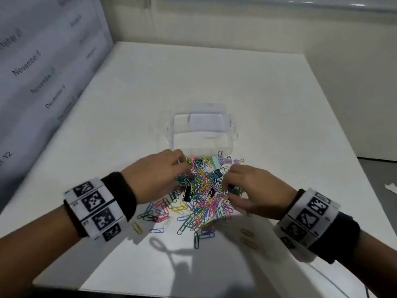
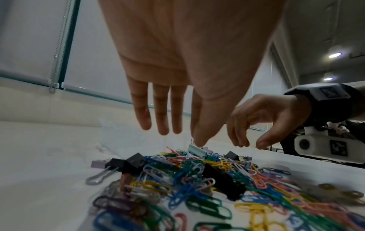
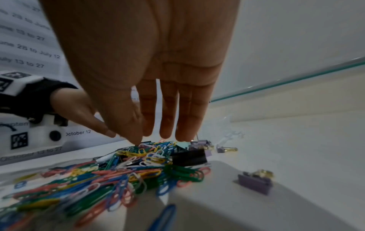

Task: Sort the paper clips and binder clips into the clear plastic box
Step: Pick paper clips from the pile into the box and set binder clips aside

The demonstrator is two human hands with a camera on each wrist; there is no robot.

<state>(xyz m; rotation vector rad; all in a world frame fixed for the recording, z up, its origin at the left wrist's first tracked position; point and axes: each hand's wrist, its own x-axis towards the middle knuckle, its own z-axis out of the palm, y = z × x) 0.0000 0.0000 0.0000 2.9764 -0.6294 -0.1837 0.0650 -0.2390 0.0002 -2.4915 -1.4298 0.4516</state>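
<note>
A heap of coloured paper clips (image 1: 199,198) lies on the white table, mixed with black binder clips (image 1: 187,193), a mint one (image 1: 215,164) and purple ones (image 1: 238,161). The clear plastic box (image 1: 202,134) stands just behind the heap, with nothing showing inside it. My left hand (image 1: 186,168) hovers over the heap's left side; the left wrist view shows its fingers (image 2: 161,125) straight and holding nothing. My right hand (image 1: 225,187) reaches down onto the heap's right side. Its fingers (image 3: 168,125) point down, and the thumb tip (image 3: 136,139) touches the clips.
A poster with printed dates (image 1: 43,72) covers the wall at the left. Stray clips lie apart from the heap: yellow (image 1: 137,227) and gold (image 1: 247,235) ones near me. A purple binder clip (image 3: 254,182) sits alone at the right. A white scrap (image 1: 391,188) lies beyond the table's right edge.
</note>
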